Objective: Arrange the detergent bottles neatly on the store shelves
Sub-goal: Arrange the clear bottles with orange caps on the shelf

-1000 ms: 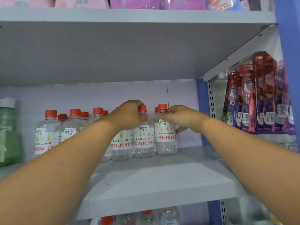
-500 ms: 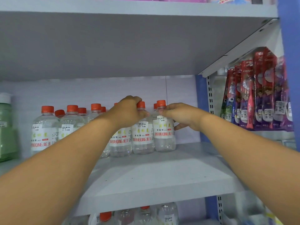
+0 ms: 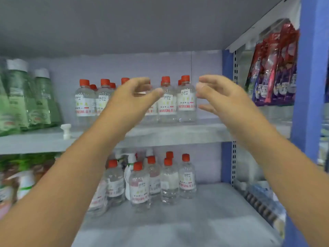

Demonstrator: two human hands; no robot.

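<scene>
Both arms raised in front of the middle shelf [image 3: 178,134], nothing held. Left hand [image 3: 132,97] loosely curled, fingers [image 3: 142,82] spread apart and empty, hovering before the row of clear detergent bottles [image 3: 186,102] with orange-red caps. Right hand [image 3: 219,97] likewise open, fingers [image 3: 207,80] parted, just beside the rightmost bottle but apparently not touching it. Bottles upright in a close row along the back of the middle shelf, labels facing out. More of the same clear bottles on the lower shelf [image 3: 204,211], a loose cluster [image 3: 169,180], less even, some turned or leaning. Green bottles [image 3: 41,100] with white caps at far left. Hanging toothbrush packs [image 3: 274,68] at right, past the blue upright [image 3: 309,86]. Slight motion blur throughout.
</scene>
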